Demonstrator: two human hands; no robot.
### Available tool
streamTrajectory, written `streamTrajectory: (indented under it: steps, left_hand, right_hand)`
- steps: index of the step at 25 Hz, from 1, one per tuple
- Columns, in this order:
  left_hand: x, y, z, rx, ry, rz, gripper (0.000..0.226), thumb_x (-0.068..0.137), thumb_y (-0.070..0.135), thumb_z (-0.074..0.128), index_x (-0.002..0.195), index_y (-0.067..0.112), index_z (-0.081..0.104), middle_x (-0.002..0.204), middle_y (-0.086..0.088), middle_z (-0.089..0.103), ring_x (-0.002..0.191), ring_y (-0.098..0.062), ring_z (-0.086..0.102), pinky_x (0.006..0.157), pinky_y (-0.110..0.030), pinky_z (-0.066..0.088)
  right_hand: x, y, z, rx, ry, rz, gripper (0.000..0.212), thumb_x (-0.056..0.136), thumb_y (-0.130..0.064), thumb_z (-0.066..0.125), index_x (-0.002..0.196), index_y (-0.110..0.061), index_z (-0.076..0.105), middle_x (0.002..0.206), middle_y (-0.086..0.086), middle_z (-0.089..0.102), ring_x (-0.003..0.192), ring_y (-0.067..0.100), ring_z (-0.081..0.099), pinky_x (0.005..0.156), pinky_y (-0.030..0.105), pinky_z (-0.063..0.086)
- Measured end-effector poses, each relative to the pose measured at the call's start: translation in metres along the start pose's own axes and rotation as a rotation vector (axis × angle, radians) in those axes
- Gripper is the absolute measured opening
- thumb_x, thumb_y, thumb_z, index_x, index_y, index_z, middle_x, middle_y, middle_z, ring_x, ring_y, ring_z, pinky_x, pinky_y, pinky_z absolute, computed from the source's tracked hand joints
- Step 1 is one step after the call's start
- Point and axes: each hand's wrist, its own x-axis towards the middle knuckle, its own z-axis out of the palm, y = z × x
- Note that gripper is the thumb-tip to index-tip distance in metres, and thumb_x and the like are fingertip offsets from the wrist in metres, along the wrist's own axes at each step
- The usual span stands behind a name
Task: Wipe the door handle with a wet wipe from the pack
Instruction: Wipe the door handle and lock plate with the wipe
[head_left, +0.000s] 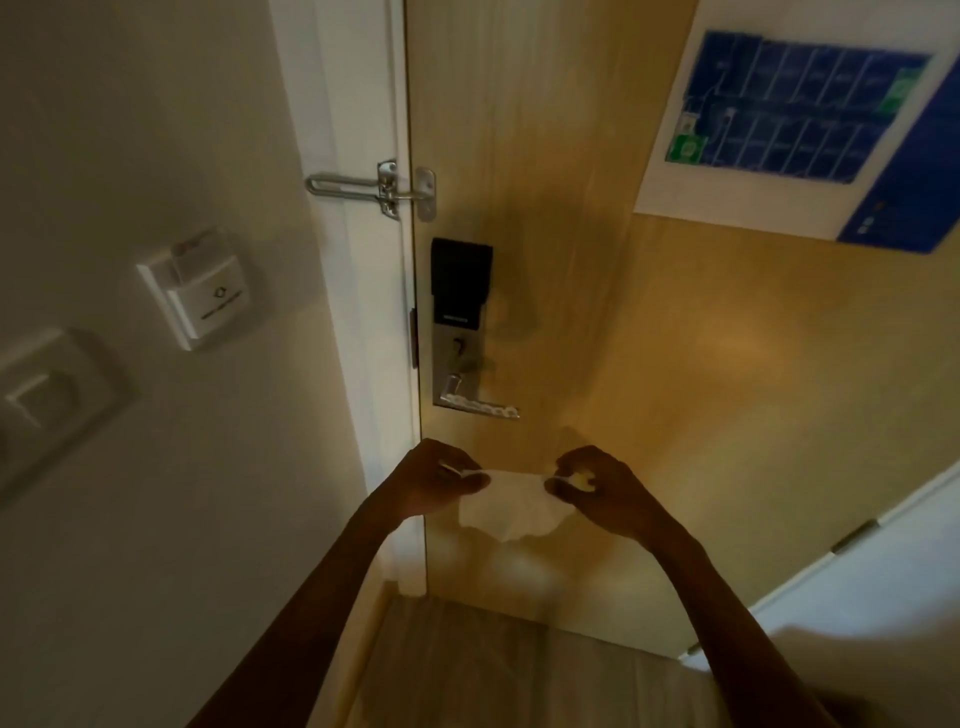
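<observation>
Left hand: the left hand (439, 480) is pinched on the left corner of the wet wipe (511, 506), thumb and forefinger closed on the edge, other fingers curled in; the grip looks set to tension the sheet rather than to wipe with it
Right hand: the right hand (589, 480) pinches the opposite corner in the same manner, knuckles up; a pale patch shows inside the curl of its fingers, probably more of the sheet, but this cannot be told for certain
Wet wipe: white, held between both hands, top edge taut, lower part sagging in crumpled folds; judged to be mid-unfolding, spread so that it can be gathered over a palm
Position relative to target: the wipe hangs below the lever door handle (480, 405) and apart from it; no contact yet, so the wiping step is judged not begun
Door handle: metal lever pointing right from the lock plate (460, 325), whose dark upper housing sits above; bright glints run along the lever's edge
Door: wooden door (571, 260), shut against the white frame (353, 260)
Swing-bar guard: swing-bar door guard (371, 189) above the lock, bridging frame and door
Wall fittings: key-card holder (200, 293) and a wall switch plate (52, 405) on the wall at left, well apart from the hands
Door notice: blue floor-plan notice (800, 135) on the door, upper right
Pack: not in view
Next move, judged: raise one hand with the wipe to the lever and wrap it round
</observation>
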Motion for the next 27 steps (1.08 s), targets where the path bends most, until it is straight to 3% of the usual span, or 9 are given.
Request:
streamTrajectory:
  steps: [3, 6, 8, 10, 16, 20, 24, 27]
  left_hand:
    - [0.014, -0.012, -0.016, -0.236, -0.056, -0.039, 0.005, 0.078, 0.026, 0.075, 0.078, 0.023, 0.072, 0.092, -0.004, 0.07, 0.087, -0.021, 0.07, 0.076, -0.035, 0.06]
    - [0.025, -0.028, -0.021, -0.323, -0.088, -0.044, 0.007, 0.08, 0.021, 0.074, 0.086, 0.02, 0.071, 0.094, -0.005, 0.071, 0.086, -0.019, 0.072, 0.072, -0.031, 0.06]
    - [0.03, -0.039, -0.018, -0.351, -0.105, -0.051, 0.012, 0.08, 0.023, 0.073, 0.09, 0.016, 0.071, 0.093, -0.006, 0.072, 0.085, -0.02, 0.073, 0.074, -0.033, 0.06]
    - [0.035, -0.046, -0.015, -0.352, -0.11, -0.048, 0.018, 0.08, 0.026, 0.072, 0.093, 0.013, 0.07, 0.091, -0.007, 0.074, 0.082, -0.021, 0.074, 0.075, -0.034, 0.06]
    - [0.058, -0.042, -0.001, -0.402, -0.099, -0.099, 0.022, 0.081, 0.031, 0.071, 0.097, 0.017, 0.068, 0.092, 0.0, 0.075, 0.08, -0.013, 0.074, 0.074, -0.031, 0.061]
    - [0.078, -0.051, -0.005, -0.157, -0.157, -0.228, 0.038, 0.083, 0.029, 0.071, 0.114, 0.011, 0.061, 0.106, -0.005, 0.07, 0.082, -0.012, 0.069, 0.066, -0.021, 0.056]
    - [0.089, -0.076, -0.031, -0.322, 0.084, -0.249, 0.018, 0.086, 0.017, 0.067, 0.104, 0.013, 0.067, 0.102, -0.01, 0.072, 0.084, -0.016, 0.071, 0.072, -0.025, 0.06]
    - [0.101, -0.074, -0.052, -0.352, 0.228, -0.137, 0.018, 0.088, 0.017, 0.064, 0.105, 0.011, 0.07, 0.092, -0.007, 0.074, 0.079, -0.015, 0.072, 0.063, -0.016, 0.056]
  right_hand:
    - [0.017, -0.002, 0.015, 0.283, -0.089, 0.12, 0.024, 0.092, -0.041, 0.056, 0.099, -0.023, 0.07, 0.1, 0.003, 0.072, 0.091, 0.017, 0.068, 0.081, 0.034, 0.053]
    - [0.03, -0.004, 0.035, 0.478, 0.017, 0.114, 0.017, 0.093, -0.035, 0.058, 0.097, -0.024, 0.07, 0.095, 0.002, 0.074, 0.09, 0.021, 0.07, 0.08, 0.039, 0.057]
    - [0.042, -0.006, 0.041, 0.383, 0.17, 0.076, 0.008, 0.091, -0.029, 0.062, 0.091, -0.025, 0.068, 0.091, -0.001, 0.071, 0.086, 0.019, 0.068, 0.069, 0.031, 0.057]
    - [0.062, -0.009, 0.038, 0.234, 0.293, -0.016, 0.006, 0.089, -0.027, 0.065, 0.093, -0.023, 0.068, 0.091, -0.003, 0.07, 0.085, 0.016, 0.066, 0.067, 0.027, 0.053]
    - [0.136, -0.041, 0.023, -0.049, 0.314, -0.241, 0.02, 0.083, -0.032, 0.071, 0.093, -0.016, 0.072, 0.091, -0.004, 0.07, 0.083, 0.014, 0.065, 0.071, 0.02, 0.046]
    - [0.154, -0.038, 0.04, -0.406, 0.461, -0.233, 0.038, 0.082, -0.044, 0.067, 0.112, -0.022, 0.064, 0.109, 0.0, 0.065, 0.102, 0.02, 0.058, 0.087, 0.034, 0.044]
    - [0.123, -0.026, 0.064, -0.381, 0.607, -0.284, 0.04, 0.091, -0.039, 0.057, 0.127, -0.023, 0.054, 0.129, -0.002, 0.056, 0.121, 0.016, 0.048, 0.101, 0.032, 0.035]
    - [0.122, -0.017, 0.077, -0.416, 0.468, -0.348, 0.042, 0.098, -0.039, 0.043, 0.133, -0.019, 0.051, 0.134, 0.003, 0.056, 0.125, 0.018, 0.048, 0.108, 0.036, 0.034]
